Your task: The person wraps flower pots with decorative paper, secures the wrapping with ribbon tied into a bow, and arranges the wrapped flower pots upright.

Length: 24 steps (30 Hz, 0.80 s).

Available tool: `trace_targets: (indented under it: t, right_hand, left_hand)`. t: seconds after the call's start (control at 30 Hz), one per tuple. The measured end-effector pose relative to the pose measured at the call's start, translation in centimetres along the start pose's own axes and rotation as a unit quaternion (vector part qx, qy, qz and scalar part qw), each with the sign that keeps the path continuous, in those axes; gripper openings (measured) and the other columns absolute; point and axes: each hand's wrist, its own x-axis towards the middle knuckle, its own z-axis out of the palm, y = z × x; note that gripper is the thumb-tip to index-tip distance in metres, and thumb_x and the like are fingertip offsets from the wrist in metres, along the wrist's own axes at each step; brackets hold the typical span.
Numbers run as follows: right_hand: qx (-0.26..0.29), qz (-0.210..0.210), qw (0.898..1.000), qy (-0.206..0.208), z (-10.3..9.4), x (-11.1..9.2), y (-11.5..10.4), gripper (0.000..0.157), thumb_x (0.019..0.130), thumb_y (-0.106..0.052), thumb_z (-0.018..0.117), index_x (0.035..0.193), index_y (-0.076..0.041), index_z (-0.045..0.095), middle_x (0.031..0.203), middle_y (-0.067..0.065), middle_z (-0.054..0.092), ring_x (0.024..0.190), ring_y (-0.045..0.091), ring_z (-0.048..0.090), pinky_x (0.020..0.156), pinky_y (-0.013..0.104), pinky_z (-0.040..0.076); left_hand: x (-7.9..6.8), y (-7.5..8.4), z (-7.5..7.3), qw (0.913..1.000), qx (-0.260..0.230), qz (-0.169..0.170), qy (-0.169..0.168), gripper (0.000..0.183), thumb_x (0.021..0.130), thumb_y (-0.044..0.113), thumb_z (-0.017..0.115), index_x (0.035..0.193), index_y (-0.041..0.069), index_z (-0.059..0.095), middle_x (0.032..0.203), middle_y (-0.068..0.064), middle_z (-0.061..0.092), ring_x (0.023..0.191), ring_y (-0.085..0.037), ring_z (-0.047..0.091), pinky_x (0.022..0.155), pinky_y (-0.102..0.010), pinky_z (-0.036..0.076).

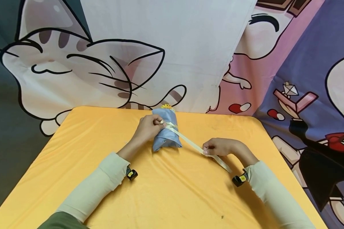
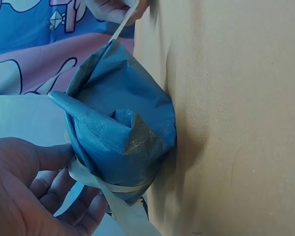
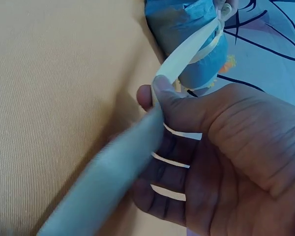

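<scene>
A small bouquet in blue wrapping paper (image 1: 167,140) lies on the table, with yellow flowers (image 1: 166,106) showing at its far end. Around its middle runs a cream ribbon (image 1: 187,141). My left hand (image 1: 149,128) pinches this ribbon between thumb and fingers at the bouquet's left side, as the left wrist view also shows near the folded paper (image 2: 123,137). Out to the right, my right hand (image 1: 222,147) pinches the ribbon's long end between thumb and index finger. The ribbon stretches straight between the hands, and its loose tail (image 3: 108,172) hangs past the right fingers.
A yellow cloth (image 1: 166,194) covers the table. Behind it hangs a printed backdrop (image 1: 189,47) with a cartoon cat, close to the table's far edge. Another printed cloth (image 1: 309,111) stands along the right side.
</scene>
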Motion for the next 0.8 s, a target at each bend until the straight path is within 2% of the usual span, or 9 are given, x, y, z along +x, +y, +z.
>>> trace_targets:
  t: [0.17, 0.4, 0.53, 0.63, 0.7, 0.8]
  right_hand:
    - [-0.006, 0.005, 1.0, -0.013, 0.11, -0.21, 0.16, 0.03, 0.119, -0.018, 0.058, 0.092, -0.007, 0.064, 0.077, 0.002, 0.064, 0.068, 0.008, 0.052, 0.073, 0.025, 0.045]
    - [-0.001, 0.011, 1.0, -0.02, 0.18, -0.64, 0.22, 0.029, 0.118, -0.017, 0.061, 0.089, -0.008, 0.063, 0.078, -0.007, 0.057, 0.071, 0.008, 0.056, 0.075, 0.024, 0.048]
    - [0.01, 0.027, 0.999, -0.022, 0.13, -0.92, 0.29, 0.029, 0.117, -0.015, 0.061, 0.09, -0.007, 0.061, 0.08, -0.004, 0.056, 0.073, 0.011, 0.061, 0.074, 0.025, 0.052]
    - [-0.013, 0.035, 0.999, 0.005, -0.13, -1.02, 0.32, 0.027, 0.117, -0.015, 0.062, 0.091, -0.009, 0.063, 0.078, -0.001, 0.062, 0.07, 0.012, 0.064, 0.072, 0.026, 0.051]
    - [-0.051, 0.03, 0.997, 0.045, -0.4, -0.86, 0.31, 0.026, 0.117, -0.015, 0.063, 0.092, -0.01, 0.063, 0.076, -0.001, 0.06, 0.068, 0.011, 0.06, 0.071, 0.026, 0.048]
    - [-0.12, 0.049, 0.984, 0.122, -0.78, -0.26, -0.16, 0.023, 0.116, -0.015, 0.064, 0.094, -0.009, 0.067, 0.076, 0.003, 0.06, 0.069, 0.014, 0.054, 0.072, 0.031, 0.044]
  left_hand:
    - [0.06, -0.04, 0.08, 1.0, 0.006, 0.0, 0.0, 0.012, 0.107, 0.023, 0.08, 0.107, 0.011, 0.081, 0.096, -0.005, 0.075, 0.088, -0.021, 0.065, 0.083, -0.036, 0.052]
    - [0.27, 0.3, 0.55, 1.0, 0.006, 0.001, 0.001, 0.012, 0.106, 0.022, 0.08, 0.107, 0.01, 0.08, 0.097, -0.006, 0.076, 0.088, -0.022, 0.067, 0.084, -0.038, 0.054]
    - [0.27, 0.52, 0.67, 0.9999, 0.01, 0.004, -0.001, 0.012, 0.107, 0.023, 0.08, 0.105, 0.011, 0.08, 0.095, -0.005, 0.076, 0.089, -0.023, 0.066, 0.084, -0.038, 0.054]
    - [0.12, 0.52, 0.62, 0.9999, 0.013, 0.003, 0.0, 0.011, 0.107, 0.023, 0.079, 0.105, 0.012, 0.08, 0.095, -0.005, 0.075, 0.091, -0.024, 0.065, 0.085, -0.039, 0.053]
    - [0.03, 0.44, 0.54, 0.9999, 0.016, 0.001, 0.005, 0.011, 0.107, 0.023, 0.079, 0.105, 0.012, 0.08, 0.097, -0.005, 0.075, 0.092, -0.024, 0.065, 0.086, -0.039, 0.052]
    - [-0.12, 0.33, 0.43, 0.9998, 0.019, -0.002, 0.01, 0.012, 0.107, 0.022, 0.079, 0.107, 0.01, 0.079, 0.098, -0.006, 0.074, 0.093, -0.024, 0.065, 0.087, -0.04, 0.053]
